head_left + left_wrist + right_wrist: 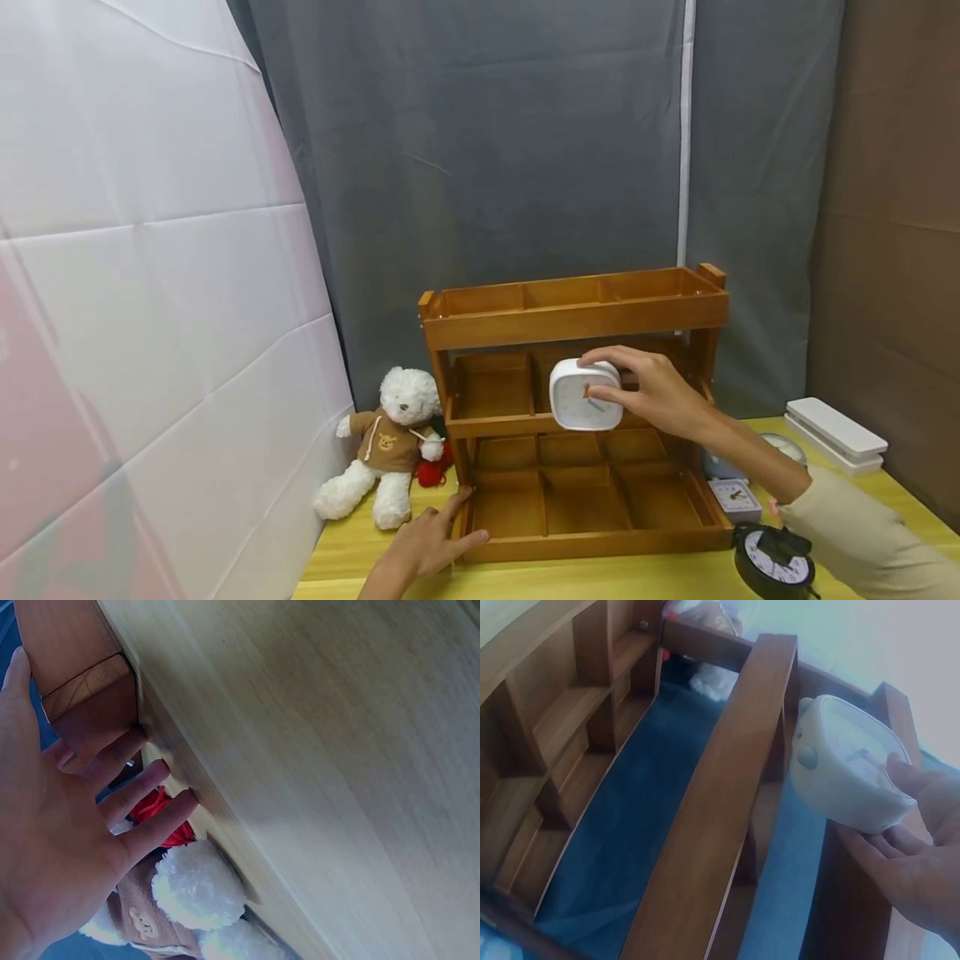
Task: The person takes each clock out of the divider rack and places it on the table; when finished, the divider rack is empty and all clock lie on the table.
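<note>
A white square alarm clock with rounded corners (572, 398) is held up in front of the middle tier of a brown wooden shelf (577, 325). My right hand (660, 396) grips it, thumb on the face and fingers over the top; the right wrist view shows the clock (847, 765) from its side, small feet visible. At the shelf's lower left corner, my left hand (427, 537) rests with fingers spread against the frame. In the left wrist view the open palm of that hand (67, 832) shows beside the wooden corner (90, 690).
Left of the shelf sits a white teddy bear (393, 442) in a brown hoodie, a red item (431, 473) beside it. At right are a small square clock (735, 497), a round black clock (774, 560) and a white flat object (836, 433). Grey curtain (480, 150) hangs behind.
</note>
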The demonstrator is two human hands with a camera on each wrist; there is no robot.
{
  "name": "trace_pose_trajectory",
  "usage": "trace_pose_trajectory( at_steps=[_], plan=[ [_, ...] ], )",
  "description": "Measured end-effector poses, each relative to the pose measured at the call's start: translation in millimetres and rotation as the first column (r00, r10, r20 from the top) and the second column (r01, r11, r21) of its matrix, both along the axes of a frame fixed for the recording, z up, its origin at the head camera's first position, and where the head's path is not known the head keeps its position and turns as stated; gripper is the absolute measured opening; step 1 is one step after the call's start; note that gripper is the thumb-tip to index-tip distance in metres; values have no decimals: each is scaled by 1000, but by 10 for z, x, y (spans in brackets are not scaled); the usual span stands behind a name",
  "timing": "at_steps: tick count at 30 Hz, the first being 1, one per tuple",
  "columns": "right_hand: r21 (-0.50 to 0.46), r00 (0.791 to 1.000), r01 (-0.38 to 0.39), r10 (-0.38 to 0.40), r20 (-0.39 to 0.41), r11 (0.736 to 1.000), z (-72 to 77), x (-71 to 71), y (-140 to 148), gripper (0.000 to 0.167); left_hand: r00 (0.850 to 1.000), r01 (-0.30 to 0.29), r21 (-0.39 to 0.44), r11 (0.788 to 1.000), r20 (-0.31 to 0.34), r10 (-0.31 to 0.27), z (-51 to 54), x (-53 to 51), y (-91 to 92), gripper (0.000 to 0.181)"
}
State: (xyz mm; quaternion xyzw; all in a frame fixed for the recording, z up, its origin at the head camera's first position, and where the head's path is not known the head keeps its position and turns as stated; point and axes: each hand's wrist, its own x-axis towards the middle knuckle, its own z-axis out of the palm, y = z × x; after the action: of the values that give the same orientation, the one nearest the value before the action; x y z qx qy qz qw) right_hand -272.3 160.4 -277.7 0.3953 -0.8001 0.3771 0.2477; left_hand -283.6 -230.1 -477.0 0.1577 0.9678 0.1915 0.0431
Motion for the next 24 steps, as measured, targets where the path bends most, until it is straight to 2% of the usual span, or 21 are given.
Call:
trace_pose_trajectory(
  at_steps=[9,17,20,24],
  plan=[
    [12,991,137,-137,-7,990,-63,244,502,42,1000,14,0,1000,3,-14,9,-12,5,82],
    [85,960,278,-274,-59,957,-176,476,911,45,1000,14,-6,1000,-5,-14,6,-21,-9,83],
    [95,955,295,-290,-62,951,-231,547,1064,46,1000,13,-4,1000,1,-13,-2,-30,-15,82],
    [89,963,267,-264,-49,959,-324,615,1270,46,1000,4,-2,1000,12,-4,-9,-47,-15,82]
  ],
)
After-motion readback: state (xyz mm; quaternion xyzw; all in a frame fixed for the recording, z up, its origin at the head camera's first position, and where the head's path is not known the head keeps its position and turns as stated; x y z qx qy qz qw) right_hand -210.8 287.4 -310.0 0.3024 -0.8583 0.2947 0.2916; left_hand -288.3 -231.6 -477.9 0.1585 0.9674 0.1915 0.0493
